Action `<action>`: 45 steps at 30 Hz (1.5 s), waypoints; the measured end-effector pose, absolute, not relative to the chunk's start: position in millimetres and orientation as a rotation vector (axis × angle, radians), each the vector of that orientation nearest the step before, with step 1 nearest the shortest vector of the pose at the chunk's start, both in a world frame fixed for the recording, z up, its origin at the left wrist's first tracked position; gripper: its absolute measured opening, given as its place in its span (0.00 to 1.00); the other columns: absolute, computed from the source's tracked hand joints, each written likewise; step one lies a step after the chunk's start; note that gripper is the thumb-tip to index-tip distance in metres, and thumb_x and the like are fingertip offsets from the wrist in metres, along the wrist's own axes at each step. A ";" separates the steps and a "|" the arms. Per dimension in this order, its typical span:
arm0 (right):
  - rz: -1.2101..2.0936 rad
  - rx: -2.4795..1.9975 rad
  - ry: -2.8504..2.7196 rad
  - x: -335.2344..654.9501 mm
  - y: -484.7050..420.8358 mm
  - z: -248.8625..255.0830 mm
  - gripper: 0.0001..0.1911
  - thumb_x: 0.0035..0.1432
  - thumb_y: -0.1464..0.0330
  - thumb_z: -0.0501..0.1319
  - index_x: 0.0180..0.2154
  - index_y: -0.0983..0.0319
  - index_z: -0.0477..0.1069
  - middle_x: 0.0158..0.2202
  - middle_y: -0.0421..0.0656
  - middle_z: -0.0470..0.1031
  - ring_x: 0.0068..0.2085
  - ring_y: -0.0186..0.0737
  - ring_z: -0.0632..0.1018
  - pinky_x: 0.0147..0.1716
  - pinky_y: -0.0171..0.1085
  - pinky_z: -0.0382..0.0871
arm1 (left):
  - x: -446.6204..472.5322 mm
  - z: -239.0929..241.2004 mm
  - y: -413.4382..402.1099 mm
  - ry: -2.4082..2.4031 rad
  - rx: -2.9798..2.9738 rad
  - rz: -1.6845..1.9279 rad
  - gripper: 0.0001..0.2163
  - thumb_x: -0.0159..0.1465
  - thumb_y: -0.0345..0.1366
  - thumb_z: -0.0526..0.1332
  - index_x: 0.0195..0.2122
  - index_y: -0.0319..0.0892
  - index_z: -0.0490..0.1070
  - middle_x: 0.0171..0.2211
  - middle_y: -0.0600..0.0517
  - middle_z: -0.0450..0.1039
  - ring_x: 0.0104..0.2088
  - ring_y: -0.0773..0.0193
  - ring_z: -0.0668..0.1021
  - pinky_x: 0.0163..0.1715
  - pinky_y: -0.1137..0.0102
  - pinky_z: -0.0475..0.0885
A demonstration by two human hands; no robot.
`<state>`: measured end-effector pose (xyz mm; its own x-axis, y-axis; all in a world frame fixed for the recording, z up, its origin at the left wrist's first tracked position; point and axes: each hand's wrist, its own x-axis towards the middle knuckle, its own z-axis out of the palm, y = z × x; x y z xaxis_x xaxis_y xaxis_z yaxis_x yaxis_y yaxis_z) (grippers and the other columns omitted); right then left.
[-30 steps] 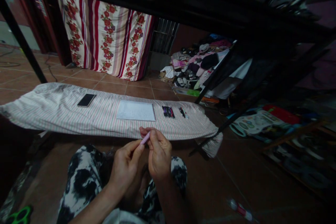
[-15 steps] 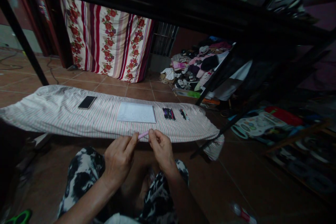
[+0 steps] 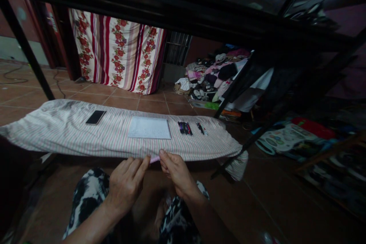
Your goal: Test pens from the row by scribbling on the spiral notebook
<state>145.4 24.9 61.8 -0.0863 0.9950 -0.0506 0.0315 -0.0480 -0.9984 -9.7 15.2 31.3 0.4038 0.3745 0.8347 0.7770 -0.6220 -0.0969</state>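
A short pink pen [image 3: 154,159] lies mostly hidden between my fingers, just in front of the near edge of a striped cloth-covered board [image 3: 71,131]. My left hand [image 3: 126,183] and my right hand [image 3: 177,171] meet at it, their fingertips pinching it from either side. Both hands hover over my black-and-white patterned trousers [image 3: 88,194]. Farther along the cloth lie a black smartphone [image 3: 95,117], a spiral notebook [image 3: 149,127], a row of dark pens [image 3: 185,128] and a smaller group of pens [image 3: 200,128].
A black metal frame [image 3: 171,4] crosses overhead, with a leg [image 3: 25,45] at the left. Beyond the board are brown floor tiles, a floral striped curtain [image 3: 117,55] and a heap of clothes [image 3: 217,72]. A printed mat [image 3: 283,139] lies on the right.
Both hands have dropped lower toward the cloth's near edge. The pink pen has tipped flatter and shows less between the fingers. The view has shifted slightly.
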 end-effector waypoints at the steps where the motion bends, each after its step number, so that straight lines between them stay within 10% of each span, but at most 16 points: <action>1: 1.263 -1.228 -1.284 145.3 24.9 59.3 0.26 0.47 0.46 0.53 0.16 0.60 0.54 0.14 0.32 0.50 0.18 0.27 0.51 0.18 0.32 0.42 | -9.8 30.9 14.4 -0.981 -2.198 -1.126 0.13 0.61 0.24 0.49 0.45 0.33 0.66 0.25 0.48 0.70 0.25 0.62 0.68 0.25 0.69 0.61; 15: 0.936 -1.273 -1.544 143.4 9.8 61.8 0.27 0.55 0.48 0.46 0.16 0.61 0.55 0.15 0.35 0.53 0.20 0.30 0.57 0.21 0.33 0.50 | -13.1 42.8 0.6 -1.072 -2.404 -1.349 0.07 0.63 0.30 0.52 0.40 0.36 0.67 0.21 0.53 0.66 0.20 0.69 0.69 0.20 0.76 0.65; 29: 1.002 -1.037 -0.920 124.4 24.1 52.2 0.14 0.49 0.59 0.62 0.33 0.63 0.72 0.29 0.41 0.74 0.30 0.33 0.73 0.30 0.32 0.66 | 8.1 25.5 7.3 -1.366 -2.140 -1.198 0.15 0.61 0.25 0.50 0.48 0.37 0.64 0.27 0.49 0.68 0.28 0.63 0.69 0.28 0.70 0.65; 45: 1.249 -0.854 -0.477 112.9 23.2 38.0 0.11 0.42 0.63 0.68 0.27 0.64 0.73 0.29 0.43 0.75 0.36 0.38 0.76 0.41 0.39 0.69 | 12.0 7.5 9.6 -1.347 -2.099 -1.082 0.14 0.62 0.26 0.51 0.48 0.38 0.65 0.34 0.46 0.73 0.30 0.61 0.71 0.28 0.68 0.64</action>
